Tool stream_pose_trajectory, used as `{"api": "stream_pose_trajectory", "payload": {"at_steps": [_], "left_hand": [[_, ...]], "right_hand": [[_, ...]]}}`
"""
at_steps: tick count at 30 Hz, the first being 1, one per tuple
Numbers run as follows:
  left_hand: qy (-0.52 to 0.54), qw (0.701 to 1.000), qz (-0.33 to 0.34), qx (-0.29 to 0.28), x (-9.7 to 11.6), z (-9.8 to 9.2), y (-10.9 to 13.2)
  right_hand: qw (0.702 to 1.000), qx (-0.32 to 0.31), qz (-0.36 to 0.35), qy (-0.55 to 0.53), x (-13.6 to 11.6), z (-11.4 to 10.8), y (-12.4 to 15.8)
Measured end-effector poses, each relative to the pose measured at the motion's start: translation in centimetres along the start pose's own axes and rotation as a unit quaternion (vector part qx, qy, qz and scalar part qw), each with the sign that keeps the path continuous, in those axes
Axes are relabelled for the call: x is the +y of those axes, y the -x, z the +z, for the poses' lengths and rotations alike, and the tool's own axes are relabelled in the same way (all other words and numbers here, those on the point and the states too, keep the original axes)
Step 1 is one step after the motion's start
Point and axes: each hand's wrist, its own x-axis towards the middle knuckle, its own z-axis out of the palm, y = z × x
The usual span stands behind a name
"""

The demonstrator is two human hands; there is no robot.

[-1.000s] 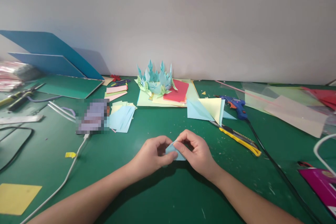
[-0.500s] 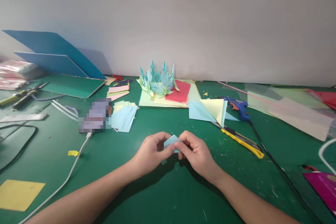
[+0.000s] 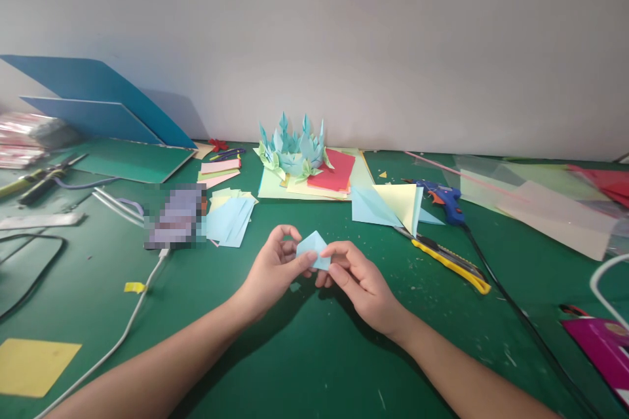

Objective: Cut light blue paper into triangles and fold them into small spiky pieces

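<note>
Blue folded paper (image 3: 314, 242) is up in both hands, mid-counter (image 3: 295, 366), toward the near edge and clear of the surface; shadow sits below it. Point faces the back edge.

Left hand (image 3: 272, 268): grip closed on the paper, thumb flat across the front, fingers behind. Looks like this side carries it, thumb probably keeping the layers from springing open.

Right hand (image 3: 366, 285): grip narrow, fingertips touching the paper's right edge. Can't tell if it really pinches. Likely steadying that side; light contact would avoid stray creases.

Blue sheets (image 3: 230, 222) lie fanned left of centre, presumably for easy picking. Blue-and-yellow paper (image 3: 376, 204) is right of centre, partly over the cutter (image 3: 449, 265). Glue gun (image 3: 445, 200) lies behind the cutter, its black cable (image 3: 511, 304) running to the near right corner, seemingly so it misses the forearms.

Paper flower (image 3: 293, 147) stands at mid back edge on stacked sheets, maybe parked there out of elbow range. Yellow sheet (image 3: 37, 366) lies by the near left corner.
</note>
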Motion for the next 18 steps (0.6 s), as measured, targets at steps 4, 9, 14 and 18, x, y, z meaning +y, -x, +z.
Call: {"api": "stream_pose_trajectory", "payload": {"at_steps": [4,9,14,18], "left_hand": [[-0.013,1.000,0.025,-0.007,-0.04,-0.13,-0.07],[-0.092,0.995,0.040,0.007,0.10,-0.23,-0.06],[-0.141,0.990,0.024,0.016,-0.15,-0.45,-0.17],[-0.179,0.983,0.051,0.005,-0.11,-0.51,-0.16]], "right_hand": [[1.000,0.003,-0.001,0.002,-0.11,-0.14,-0.04],[0.997,0.037,-0.016,0.066,-0.26,-0.24,-0.15],[0.994,0.051,-0.012,0.096,-0.48,-0.24,-0.27],[0.993,0.057,0.001,0.099,-0.50,-0.31,-0.40]]}}
